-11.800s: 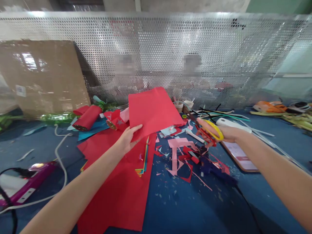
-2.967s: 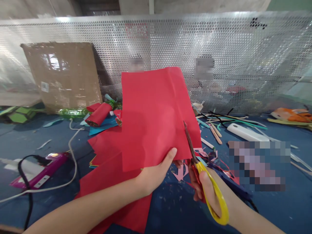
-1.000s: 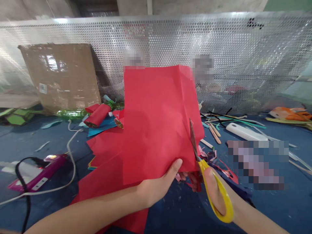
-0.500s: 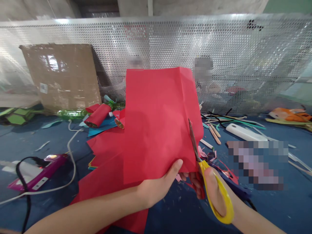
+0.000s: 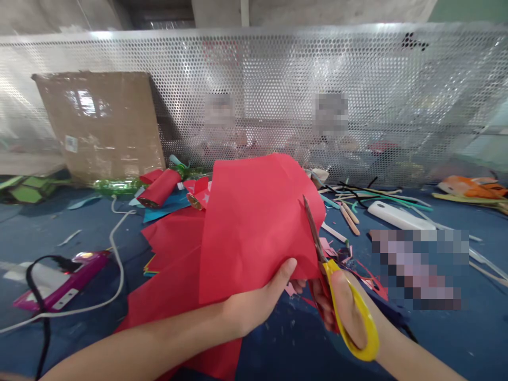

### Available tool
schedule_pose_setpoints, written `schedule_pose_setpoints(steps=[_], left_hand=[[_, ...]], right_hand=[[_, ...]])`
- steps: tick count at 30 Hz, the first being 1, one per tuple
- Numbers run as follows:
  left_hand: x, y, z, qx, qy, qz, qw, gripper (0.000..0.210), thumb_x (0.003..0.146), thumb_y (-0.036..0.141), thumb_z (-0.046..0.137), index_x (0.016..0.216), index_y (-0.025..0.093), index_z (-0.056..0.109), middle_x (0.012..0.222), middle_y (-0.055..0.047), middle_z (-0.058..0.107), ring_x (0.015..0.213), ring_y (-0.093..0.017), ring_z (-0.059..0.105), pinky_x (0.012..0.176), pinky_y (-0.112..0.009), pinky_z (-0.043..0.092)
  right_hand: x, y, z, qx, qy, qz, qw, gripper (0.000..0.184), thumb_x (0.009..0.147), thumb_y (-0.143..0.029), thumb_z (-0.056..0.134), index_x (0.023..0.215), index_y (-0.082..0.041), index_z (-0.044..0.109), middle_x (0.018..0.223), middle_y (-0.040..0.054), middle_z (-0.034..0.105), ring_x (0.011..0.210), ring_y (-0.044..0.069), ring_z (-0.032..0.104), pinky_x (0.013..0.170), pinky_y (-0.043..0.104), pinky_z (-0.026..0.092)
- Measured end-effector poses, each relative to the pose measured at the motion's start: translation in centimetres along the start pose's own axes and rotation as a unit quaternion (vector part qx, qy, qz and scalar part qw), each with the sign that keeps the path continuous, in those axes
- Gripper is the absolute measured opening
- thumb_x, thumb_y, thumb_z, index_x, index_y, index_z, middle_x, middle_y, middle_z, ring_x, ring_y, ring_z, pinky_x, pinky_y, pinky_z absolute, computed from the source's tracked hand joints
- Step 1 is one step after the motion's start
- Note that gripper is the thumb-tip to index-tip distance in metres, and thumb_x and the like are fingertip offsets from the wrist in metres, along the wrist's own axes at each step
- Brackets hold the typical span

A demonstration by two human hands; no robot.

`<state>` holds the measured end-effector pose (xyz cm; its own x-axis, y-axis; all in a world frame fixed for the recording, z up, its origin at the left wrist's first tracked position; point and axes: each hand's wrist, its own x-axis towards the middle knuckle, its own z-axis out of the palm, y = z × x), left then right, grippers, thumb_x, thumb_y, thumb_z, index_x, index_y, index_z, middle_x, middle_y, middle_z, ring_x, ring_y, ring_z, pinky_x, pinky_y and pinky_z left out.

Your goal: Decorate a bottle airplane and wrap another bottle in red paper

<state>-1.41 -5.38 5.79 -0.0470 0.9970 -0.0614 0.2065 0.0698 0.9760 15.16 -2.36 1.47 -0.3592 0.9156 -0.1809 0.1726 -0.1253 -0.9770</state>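
A large sheet of red paper (image 5: 254, 222) is held up in front of me, its top bending away from me. My left hand (image 5: 262, 296) grips its lower edge, thumb on the near face and the other fingers behind it. In my right hand (image 5: 345, 301) is a pair of scissors (image 5: 367, 323) with yellow handles, my thumb through the near loop. One blade lies over the near face of the sheet at its right side; the other blade is hidden behind the paper. More red paper (image 5: 166, 286) lies on the table below my left forearm.
A purple power strip (image 5: 79, 280) with cables sits at left. Behind it, a cardboard panel (image 5: 103, 127) leans against a perforated metal screen (image 5: 270, 69). Red-wrapped rolls (image 5: 161, 188) lie near the screen. To the right are a white glue gun-like object (image 5: 400, 216), sticks and paper scraps.
The top of the red sheet has drooped lower and curled away, uncovering more of the screen behind. Both hands and the scissors have stayed nearly in place.
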Motion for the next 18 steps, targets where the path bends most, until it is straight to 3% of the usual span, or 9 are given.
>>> schedule_pose_setpoints(steps=[3, 6, 11, 13, 16, 18], left_hand=[[0.1, -0.1, 0.1, 0.02, 0.023, -0.009, 0.999, 0.036, 0.084, 0.05, 0.052, 0.062, 0.026, 0.065, 0.077, -0.002, 0.073, 0.082, -0.023, 0.067, 0.095, -0.033, 0.046], [0.4, 0.0, 0.3, 0.001, -0.009, -0.029, 1.0, 0.039, 0.086, 0.049, 0.048, 0.06, 0.024, 0.062, 0.074, -0.002, 0.072, 0.079, -0.022, 0.067, 0.09, -0.032, 0.05], [1.2, -0.8, 0.0, -0.019, -0.049, -0.039, 0.998, 0.03, 0.084, 0.045, 0.054, 0.07, 0.022, 0.066, 0.082, -0.004, 0.073, 0.085, -0.022, 0.067, 0.089, -0.032, 0.05], [1.6, -1.8, -1.0, -0.017, -0.097, -0.023, 0.995, 0.021, 0.073, 0.04, 0.069, 0.079, 0.021, 0.067, 0.089, -0.004, 0.073, 0.091, -0.023, 0.067, 0.088, -0.033, 0.05], [2.0, -3.5, -3.5, -0.062, -0.155, -0.064, 0.984, 0.035, 0.06, 0.029, 0.079, 0.091, 0.019, 0.066, 0.092, -0.005, 0.073, 0.09, -0.023, 0.068, 0.085, -0.035, 0.052], [2.1, -4.2, -5.4, -0.093, -0.114, -0.089, 0.985, 0.027, 0.064, 0.028, 0.076, 0.088, 0.017, 0.068, 0.096, -0.008, 0.073, 0.1, -0.024, 0.066, 0.094, -0.033, 0.048]], right_hand=[[-0.1, -0.9, 0.3, 0.04, 0.002, 0.018, 0.999, 0.071, 0.061, -0.091, 0.034, 0.063, -0.021, 0.047, 0.047, -0.0061, 0.039, 0.036, 0.008, 0.037, 0.044, 0.029, 0.049], [0.2, -2.0, 0.2, 0.085, -0.024, 0.078, 0.993, 0.071, 0.056, -0.092, 0.038, 0.06, -0.022, 0.048, 0.045, -0.0057, 0.04, 0.036, 0.009, 0.038, 0.053, 0.035, 0.055], [0.8, -3.2, -0.6, 0.118, -0.05, 0.149, 0.981, 0.071, 0.071, -0.086, 0.028, 0.059, -0.021, 0.053, 0.044, -0.0042, 0.041, 0.035, 0.009, 0.039, 0.051, 0.033, 0.055], [0.9, -3.5, -0.9, 0.123, -0.043, 0.168, 0.977, 0.072, 0.075, -0.084, 0.022, 0.059, -0.02, 0.052, 0.043, -0.0046, 0.04, 0.033, 0.008, 0.038, 0.046, 0.03, 0.053], [1.2, -3.9, -1.0, 0.115, -0.045, 0.191, 0.974, 0.071, 0.078, -0.082, 0.017, 0.058, -0.02, 0.047, 0.038, -0.0059, 0.038, 0.029, 0.007, 0.035, 0.04, 0.026, 0.05], [1.3, -4.1, -0.9, 0.111, -0.055, 0.202, 0.972, 0.07, 0.079, -0.08, 0.017, 0.057, -0.02, 0.045, 0.037, -0.0065, 0.038, 0.028, 0.006, 0.034, 0.038, 0.024, 0.048]])
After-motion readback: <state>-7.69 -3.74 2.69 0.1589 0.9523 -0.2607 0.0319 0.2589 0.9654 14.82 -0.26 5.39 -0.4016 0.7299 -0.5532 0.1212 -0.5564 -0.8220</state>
